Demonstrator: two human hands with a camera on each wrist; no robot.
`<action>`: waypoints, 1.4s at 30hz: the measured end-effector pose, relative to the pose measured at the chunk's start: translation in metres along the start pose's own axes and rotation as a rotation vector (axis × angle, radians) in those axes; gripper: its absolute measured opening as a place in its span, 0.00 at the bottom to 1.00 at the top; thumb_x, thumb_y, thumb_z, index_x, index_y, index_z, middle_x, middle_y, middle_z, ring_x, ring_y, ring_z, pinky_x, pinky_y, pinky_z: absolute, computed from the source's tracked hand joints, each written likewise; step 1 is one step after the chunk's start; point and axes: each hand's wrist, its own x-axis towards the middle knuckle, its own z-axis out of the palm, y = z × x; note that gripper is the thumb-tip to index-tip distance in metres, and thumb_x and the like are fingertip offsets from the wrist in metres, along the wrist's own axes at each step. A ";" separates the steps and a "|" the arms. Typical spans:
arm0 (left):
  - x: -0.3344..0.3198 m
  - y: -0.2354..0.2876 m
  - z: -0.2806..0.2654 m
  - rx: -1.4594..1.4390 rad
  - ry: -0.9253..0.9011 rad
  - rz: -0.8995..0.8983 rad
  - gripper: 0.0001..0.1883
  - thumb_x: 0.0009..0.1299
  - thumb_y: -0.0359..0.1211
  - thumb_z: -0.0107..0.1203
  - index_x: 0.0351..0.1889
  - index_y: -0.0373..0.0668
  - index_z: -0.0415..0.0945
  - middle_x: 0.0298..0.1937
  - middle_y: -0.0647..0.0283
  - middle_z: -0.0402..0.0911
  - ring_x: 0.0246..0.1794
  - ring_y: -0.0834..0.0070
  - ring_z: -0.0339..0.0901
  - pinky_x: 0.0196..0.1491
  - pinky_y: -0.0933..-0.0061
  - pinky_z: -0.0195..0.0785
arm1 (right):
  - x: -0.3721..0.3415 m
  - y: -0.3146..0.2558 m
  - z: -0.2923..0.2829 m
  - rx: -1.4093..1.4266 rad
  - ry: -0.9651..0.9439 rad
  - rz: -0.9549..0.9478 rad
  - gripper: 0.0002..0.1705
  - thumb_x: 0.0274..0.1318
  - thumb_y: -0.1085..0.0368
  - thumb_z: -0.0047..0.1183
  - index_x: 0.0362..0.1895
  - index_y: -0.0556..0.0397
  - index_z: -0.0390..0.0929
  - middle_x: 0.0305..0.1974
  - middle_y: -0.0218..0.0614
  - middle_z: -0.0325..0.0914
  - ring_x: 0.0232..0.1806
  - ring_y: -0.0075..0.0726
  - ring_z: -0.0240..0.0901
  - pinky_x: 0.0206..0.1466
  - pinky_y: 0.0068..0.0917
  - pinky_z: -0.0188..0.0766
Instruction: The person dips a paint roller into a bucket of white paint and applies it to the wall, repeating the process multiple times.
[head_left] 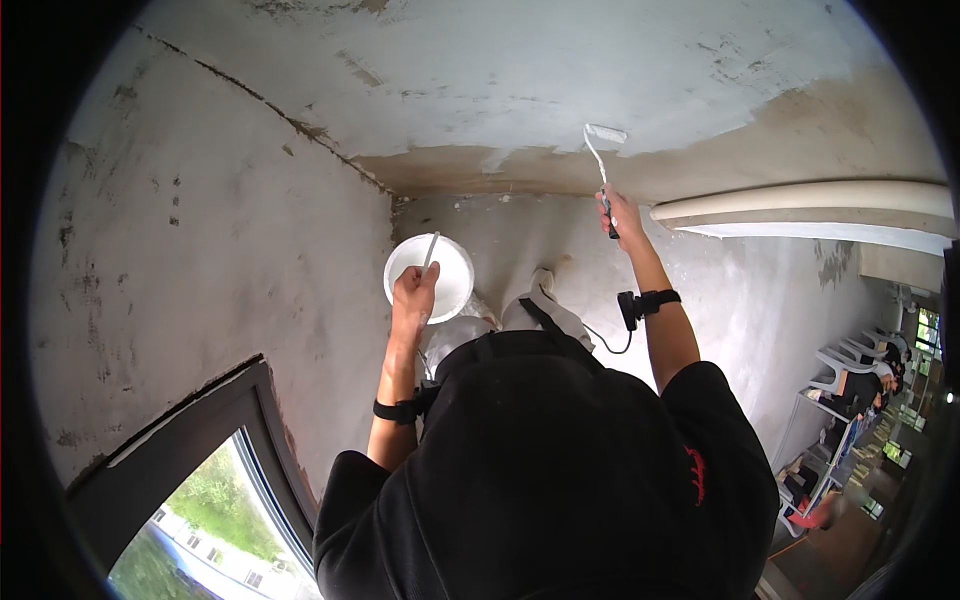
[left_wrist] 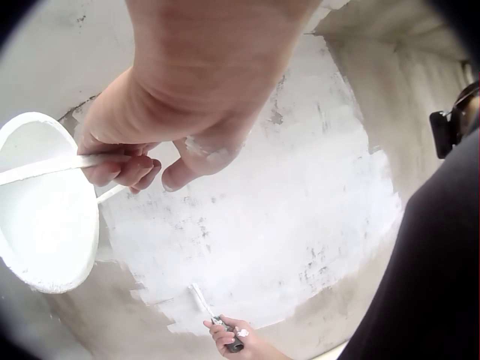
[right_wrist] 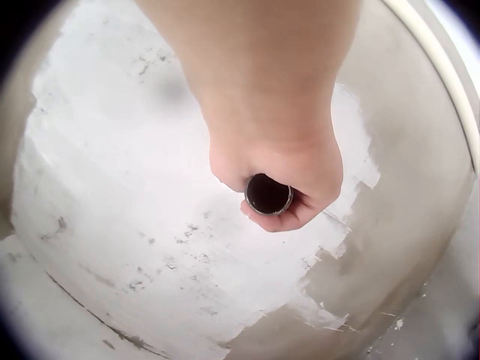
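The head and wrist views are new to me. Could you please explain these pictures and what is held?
There is no robot here: a person works with two bare hands.

The head view is taken from the person's head, looking forward and down. In it, the left hand grips the handle of a white bucket, and the right hand holds a paint roller before the wall. The wall is patchily pale, with a browner band low down.

The left wrist view, taken from that wrist, shows that hand close, the bucket beside it and the right hand farther off.

The right wrist view likewise shows that hand, wrapped round the roller, whose dark round end faces us.
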 end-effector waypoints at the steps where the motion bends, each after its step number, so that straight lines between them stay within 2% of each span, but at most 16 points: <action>1: 0.002 0.003 0.001 0.020 -0.005 0.005 0.22 0.67 0.45 0.57 0.25 0.32 0.72 0.19 0.67 0.67 0.22 0.80 0.61 0.28 0.73 0.57 | 0.006 0.001 -0.002 0.016 -0.030 -0.011 0.23 0.65 0.46 0.47 0.39 0.55 0.73 0.20 0.25 0.67 0.14 0.18 0.59 0.15 0.20 0.57; 11: 0.005 0.017 0.016 0.109 -0.073 0.041 0.23 0.67 0.45 0.56 0.26 0.31 0.72 0.19 0.65 0.68 0.22 0.80 0.62 0.27 0.72 0.58 | 0.092 0.057 -0.005 -0.065 -0.060 0.102 0.22 0.66 0.48 0.46 0.32 0.56 0.73 0.19 0.27 0.67 0.15 0.20 0.60 0.16 0.21 0.58; 14: 0.009 0.022 0.020 0.119 -0.089 0.074 0.22 0.68 0.45 0.56 0.26 0.31 0.72 0.18 0.65 0.68 0.21 0.80 0.62 0.26 0.72 0.58 | 0.100 0.053 0.000 -0.100 -0.067 0.079 0.22 0.66 0.48 0.46 0.31 0.55 0.74 0.17 0.26 0.66 0.14 0.22 0.61 0.16 0.22 0.59; 17: 0.011 0.023 0.021 0.140 -0.119 0.108 0.22 0.68 0.44 0.56 0.26 0.31 0.73 0.17 0.65 0.68 0.21 0.81 0.62 0.26 0.72 0.58 | 0.051 0.043 0.001 -0.088 0.010 0.025 0.22 0.66 0.47 0.46 0.34 0.55 0.74 0.17 0.26 0.66 0.12 0.21 0.60 0.14 0.22 0.59; 21: 0.015 0.024 0.022 0.074 -0.138 0.116 0.23 0.69 0.45 0.56 0.26 0.31 0.73 0.17 0.66 0.67 0.21 0.81 0.62 0.26 0.72 0.57 | -0.015 -0.009 -0.016 -0.062 0.079 -0.043 0.24 0.66 0.45 0.47 0.40 0.55 0.74 0.19 0.25 0.66 0.11 0.18 0.58 0.12 0.21 0.56; 23: 0.017 0.026 0.024 0.092 -0.154 0.075 0.23 0.68 0.45 0.56 0.26 0.32 0.73 0.17 0.66 0.67 0.20 0.81 0.62 0.26 0.73 0.57 | -0.041 -0.039 -0.023 -0.015 0.100 -0.106 0.26 0.66 0.46 0.46 0.42 0.59 0.76 0.18 0.27 0.67 0.11 0.19 0.59 0.12 0.21 0.55; 26: 0.023 0.027 0.027 0.069 -0.163 0.087 0.23 0.69 0.45 0.56 0.24 0.32 0.71 0.17 0.67 0.66 0.20 0.81 0.60 0.24 0.73 0.55 | -0.076 -0.081 -0.026 -0.053 0.137 -0.181 0.25 0.67 0.47 0.45 0.42 0.60 0.75 0.18 0.27 0.66 0.11 0.19 0.58 0.12 0.20 0.55; 30: 0.026 0.034 0.032 0.072 -0.189 0.128 0.23 0.69 0.45 0.56 0.21 0.33 0.69 0.16 0.68 0.63 0.19 0.82 0.57 0.23 0.72 0.52 | -0.082 -0.091 -0.033 -0.081 0.136 -0.203 0.25 0.67 0.47 0.45 0.38 0.59 0.74 0.18 0.26 0.65 0.11 0.19 0.58 0.13 0.20 0.56; 31: 0.027 0.037 0.033 0.073 -0.199 0.140 0.23 0.69 0.45 0.56 0.21 0.34 0.69 0.16 0.68 0.63 0.19 0.82 0.57 0.23 0.72 0.52 | -0.076 -0.089 -0.033 -0.069 0.154 -0.217 0.25 0.67 0.47 0.45 0.38 0.59 0.74 0.18 0.26 0.65 0.11 0.19 0.58 0.13 0.20 0.56; 34: 0.020 0.047 0.037 0.069 -0.219 0.175 0.24 0.70 0.45 0.55 0.21 0.34 0.69 0.16 0.70 0.63 0.19 0.82 0.57 0.22 0.73 0.51 | -0.049 -0.069 -0.037 0.000 0.068 -0.096 0.22 0.65 0.47 0.46 0.33 0.56 0.73 0.17 0.26 0.66 0.12 0.19 0.59 0.13 0.21 0.58; 37: 0.015 0.052 0.041 0.086 -0.211 0.199 0.23 0.70 0.45 0.55 0.21 0.34 0.70 0.17 0.70 0.64 0.19 0.83 0.58 0.23 0.74 0.53 | -0.014 -0.038 -0.045 -0.013 0.022 -0.033 0.22 0.65 0.47 0.47 0.35 0.55 0.73 0.17 0.25 0.67 0.11 0.18 0.59 0.12 0.20 0.57; 41: 0.008 0.065 0.057 0.115 -0.186 0.130 0.24 0.70 0.46 0.55 0.23 0.33 0.73 0.18 0.68 0.69 0.20 0.82 0.62 0.25 0.75 0.56 | 0.030 0.006 -0.052 0.015 -0.015 -0.009 0.22 0.65 0.47 0.46 0.31 0.53 0.73 0.17 0.25 0.67 0.12 0.18 0.59 0.13 0.21 0.57; 42: 0.007 0.066 0.061 0.129 -0.184 0.147 0.22 0.69 0.47 0.56 0.27 0.34 0.75 0.19 0.68 0.70 0.19 0.83 0.62 0.23 0.77 0.56 | 0.027 0.008 -0.052 0.025 -0.027 -0.003 0.22 0.65 0.47 0.46 0.31 0.53 0.73 0.17 0.25 0.67 0.12 0.18 0.59 0.13 0.21 0.57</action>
